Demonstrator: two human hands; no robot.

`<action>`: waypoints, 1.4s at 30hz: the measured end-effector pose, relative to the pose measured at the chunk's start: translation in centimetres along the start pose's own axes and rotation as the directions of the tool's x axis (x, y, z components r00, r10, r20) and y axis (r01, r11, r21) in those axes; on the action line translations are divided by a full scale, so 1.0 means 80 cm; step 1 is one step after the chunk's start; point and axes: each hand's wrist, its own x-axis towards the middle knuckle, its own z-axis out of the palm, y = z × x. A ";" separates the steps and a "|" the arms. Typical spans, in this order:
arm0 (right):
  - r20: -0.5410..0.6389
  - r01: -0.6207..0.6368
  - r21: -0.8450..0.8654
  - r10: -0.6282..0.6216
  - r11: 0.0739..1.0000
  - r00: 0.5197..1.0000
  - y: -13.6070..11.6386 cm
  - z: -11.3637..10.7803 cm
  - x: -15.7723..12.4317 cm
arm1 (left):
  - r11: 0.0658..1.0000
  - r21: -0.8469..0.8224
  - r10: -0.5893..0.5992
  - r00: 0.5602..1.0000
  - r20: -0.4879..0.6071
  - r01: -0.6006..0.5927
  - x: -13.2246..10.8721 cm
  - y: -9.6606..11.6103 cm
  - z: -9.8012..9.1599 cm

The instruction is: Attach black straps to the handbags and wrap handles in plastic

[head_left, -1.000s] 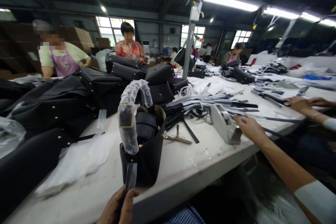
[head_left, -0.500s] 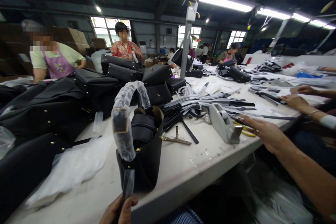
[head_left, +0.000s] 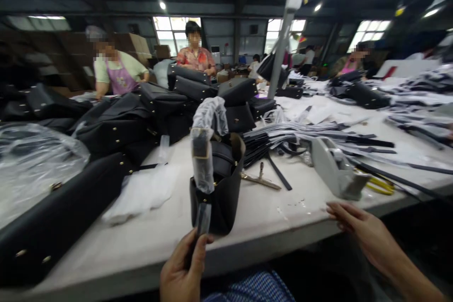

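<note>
A small black leather bag [head_left: 221, 193] stands upright near the front edge of the white worktable [head_left: 269, 219]. Its handle [head_left: 203, 151] arches over the top, wrapped in clear plastic film. My left hand [head_left: 182, 271] is closed around the lower end of that wrapped strap, just below the bag. My right hand [head_left: 361, 229] hovers at the table's front edge with fingers stretched out, holding nothing, a little in front of a grey tape dispenser [head_left: 334, 170].
Black bags [head_left: 116, 127] and clear plastic [head_left: 31, 160] pile up at the left. A bundle of black straps [head_left: 300, 139], a metal tool [head_left: 260, 179] and yellow-handled scissors [head_left: 380, 185] lie at the right. Two people [head_left: 118, 73] work across the table.
My right hand has pulled back from the tape dispenser to the table's front edge. The view has swung right, so the bag sits more central. My left hand keeps its hold on the strap.
</note>
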 end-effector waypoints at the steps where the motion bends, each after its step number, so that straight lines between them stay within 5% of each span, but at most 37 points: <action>1: 0.112 0.016 -0.033 -0.013 0.999 0.994 -0.006 0.023 -0.019 | 1.000 -0.005 0.006 1.000 0.025 -0.006 0.001 0.001 0.000; 3: 0.361 0.123 -0.088 -0.084 0.988 0.929 -0.028 0.074 -0.065 | 1.000 -0.012 0.029 0.998 0.059 -0.028 0.002 0.004 0.000; 6: 0.633 0.192 -0.017 -0.138 0.981 0.762 -0.075 0.146 -0.134 | 0.997 -0.027 0.068 0.995 0.078 -0.066 0.002 0.008 -0.001; 9: 0.750 0.194 0.097 -0.200 0.976 0.631 -0.109 0.203 -0.177 | 0.990 -0.051 0.134 0.989 0.070 -0.131 -0.001 0.011 -0.001; 12: 0.766 0.256 0.103 -0.241 0.961 0.596 -0.123 0.242 -0.186 | 0.979 -0.083 0.192 0.979 0.065 -0.187 -0.002 0.010 -0.001; 16: 0.733 0.367 -0.045 -0.219 0.929 0.644 -0.131 0.261 -0.180 | 0.971 -0.085 0.229 0.971 0.063 -0.224 -0.001 0.006 -0.002; 20: 0.747 0.480 -0.173 -0.203 0.860 0.633 -0.138 0.259 -0.175 | 0.969 -0.101 0.234 0.968 0.087 -0.225 -0.001 0.011 -0.006; 23: 0.806 0.459 -0.108 -0.193 0.882 0.560 -0.135 0.257 -0.165 | 0.976 -0.187 0.141 0.979 0.144 -0.113 -0.002 0.019 -0.011; 27: 0.874 0.345 0.106 -0.252 0.933 0.414 -0.116 0.258 -0.155 | 0.854 -0.445 -0.135 0.940 0.312 0.270 -0.004 0.024 -0.016; 30: 0.844 0.334 0.150 -0.297 0.931 0.447 -0.096 0.259 -0.157 | 0.689 -0.539 -0.253 0.858 0.447 0.484 -0.006 0.025 -0.017; 34: 0.750 0.328 0.124 -0.305 0.936 0.586 -0.077 0.263 -0.167 | 0.576 -0.533 -0.322 0.771 0.550 0.620 -0.008 0.032 -0.017; 37: 0.715 0.266 0.118 -0.267 0.957 0.646 -0.077 0.267 -0.175 | 0.576 -0.517 -0.330 0.759 0.562 0.633 -0.008 0.036 -0.016; 42: 0.732 0.201 0.117 -0.221 0.973 0.644 -0.091 0.269 -0.186 | 0.573 -0.511 -0.325 0.750 0.576 0.641 -0.006 0.038 -0.018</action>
